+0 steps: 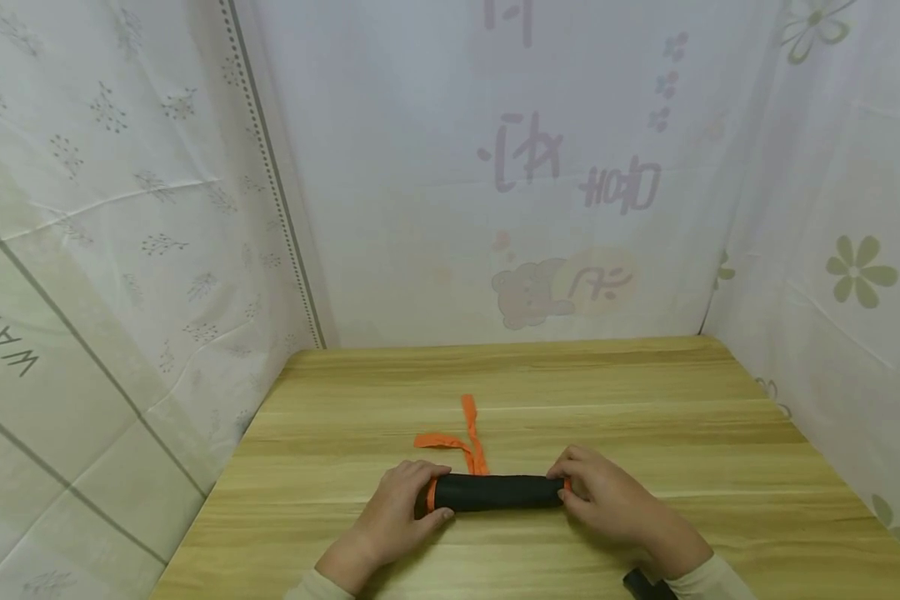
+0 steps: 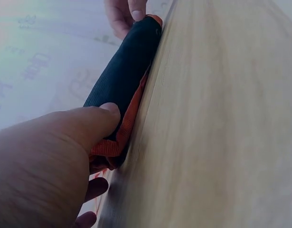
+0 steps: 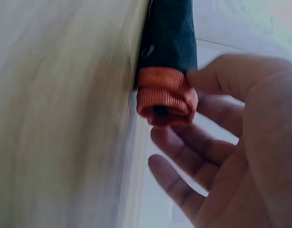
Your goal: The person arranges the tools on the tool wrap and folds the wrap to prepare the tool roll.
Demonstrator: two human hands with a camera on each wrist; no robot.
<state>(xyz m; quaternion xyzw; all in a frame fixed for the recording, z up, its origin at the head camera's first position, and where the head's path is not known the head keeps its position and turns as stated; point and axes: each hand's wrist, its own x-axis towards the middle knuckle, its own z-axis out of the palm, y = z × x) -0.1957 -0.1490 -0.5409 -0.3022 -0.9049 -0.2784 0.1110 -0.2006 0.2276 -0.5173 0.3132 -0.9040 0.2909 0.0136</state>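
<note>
A rolled-up black cloth (image 1: 498,492) with orange edging lies crosswise on the table. My left hand (image 1: 399,510) holds its left end, the thumb on the near side and the fingers round the far side. In the left wrist view the left thumb (image 2: 105,116) presses on the dark fabric close to the orange trim (image 2: 129,116). At the other end my right hand (image 1: 607,496) grips the roll between thumb and fingers. The right wrist view shows the rolled orange end (image 3: 164,97) with layers coiled inside. Two orange ties (image 1: 471,437) stretch out behind the roll.
The wood-grain table (image 1: 307,433) meets a pale printed curtain (image 1: 420,208) at the back, with patterned curtains along both sides. A small black object (image 1: 645,586) shows beside the right sleeve at the bottom edge, partly cut off.
</note>
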